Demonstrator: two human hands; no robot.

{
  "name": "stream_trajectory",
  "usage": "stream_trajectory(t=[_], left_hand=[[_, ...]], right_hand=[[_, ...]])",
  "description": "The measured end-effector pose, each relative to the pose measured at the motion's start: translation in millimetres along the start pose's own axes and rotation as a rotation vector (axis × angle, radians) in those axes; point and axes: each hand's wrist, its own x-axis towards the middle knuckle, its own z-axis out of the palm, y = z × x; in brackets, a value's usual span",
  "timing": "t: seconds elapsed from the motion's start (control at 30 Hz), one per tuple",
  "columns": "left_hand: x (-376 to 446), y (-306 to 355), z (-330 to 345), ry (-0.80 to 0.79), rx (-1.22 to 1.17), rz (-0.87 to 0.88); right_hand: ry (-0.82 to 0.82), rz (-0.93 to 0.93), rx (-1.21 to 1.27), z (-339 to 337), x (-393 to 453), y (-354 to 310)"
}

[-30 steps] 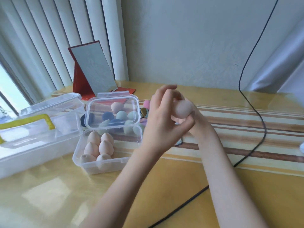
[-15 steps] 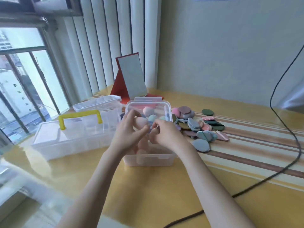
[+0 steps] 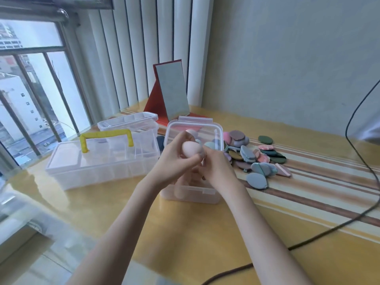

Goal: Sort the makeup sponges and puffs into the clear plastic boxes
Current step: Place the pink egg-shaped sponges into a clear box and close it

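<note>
Head view only. Landmark: the small clear box point(image 3: 191, 195), lid point(image 3: 195, 130) standing open at its back edge, set on the yellow table point(image 3: 185, 233). Both hands meet directly above this box. Left hand point(image 3: 174, 163) has a pale pink egg-shaped sponge point(image 3: 191, 148) pinched between thumb below and fingers curled over the top; grip closed round it, sponge clear of the box and level with the upright lid. Right hand point(image 3: 218, 163) is pressed up against the sponge's right side, fingers curled in; whether it actually grips the sponge or holds something of its own cannot be told, the fingertips being hidden behind the left hand. Inside the box, pinkish sponge shapes show dimly through the front wall; count not readable. Seen through the lid, a few more rounded sponges, pink and pale blue-green. Right of the box, touching distance off, a loose heap of flat puffs point(image 3: 253, 153) in grey-blue, mauve, pink and dark green, lying on a striped runner point(image 3: 318, 182). Left of the box, a larger clear case with a yellow handle point(image 3: 106, 138), lid closed; a second clear tray point(image 3: 127, 121) sits behind it. Behind the box, a red-backed standing mirror point(image 3: 171, 93). A black cable point(image 3: 362, 153) runs well right of the box.
</note>
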Motion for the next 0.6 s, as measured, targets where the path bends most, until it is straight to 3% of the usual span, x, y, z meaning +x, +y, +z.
stream_trajectory(t=[0.23,0.37,0.6], left_hand=[[0.5,-11.7,-3.1,-0.191,0.201,-0.104],[1.3,-15.6,-2.4,-0.185,0.239,-0.084],[-0.6,-13.9,-2.4,-0.199,0.249,-0.067]], right_hand=[[-0.073,0.025,0.075,-12.3,-0.7,0.8],[-0.215,0.101,0.322,-25.7,1.6,6.8],[-0.264,0.144,0.673,-34.1,-1.5,16.3]])
